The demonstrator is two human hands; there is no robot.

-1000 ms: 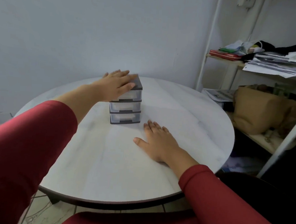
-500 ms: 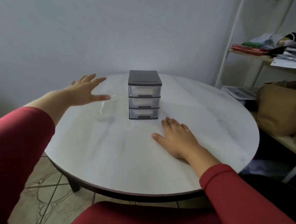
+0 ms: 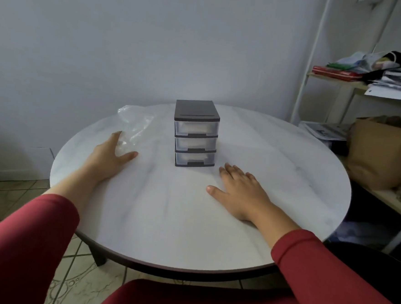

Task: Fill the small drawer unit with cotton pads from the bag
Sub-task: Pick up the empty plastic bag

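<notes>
A small drawer unit (image 3: 196,133) with a dark top and three translucent drawers stands on the round white table (image 3: 166,220), all drawers pushed in. Pale contents show faintly through their fronts. A crumpled clear plastic bag (image 3: 135,123) lies to its left; I cannot tell what is inside. My left hand (image 3: 110,157) rests on the table at the bag's near end, thumb spread and fingers touching the plastic. My right hand (image 3: 239,192) lies flat on the table, palm down, just in front and right of the unit.
Shelves (image 3: 365,87) at the right hold stacked papers and clothes. A brown paper bag (image 3: 382,150) sits on the lower shelf. A blue-grey wall runs behind the table. Tiled floor shows at the lower left.
My left hand left the top of the drawer unit, swung left and came down on the table against the plastic bag. My right hand stayed flat in place.
</notes>
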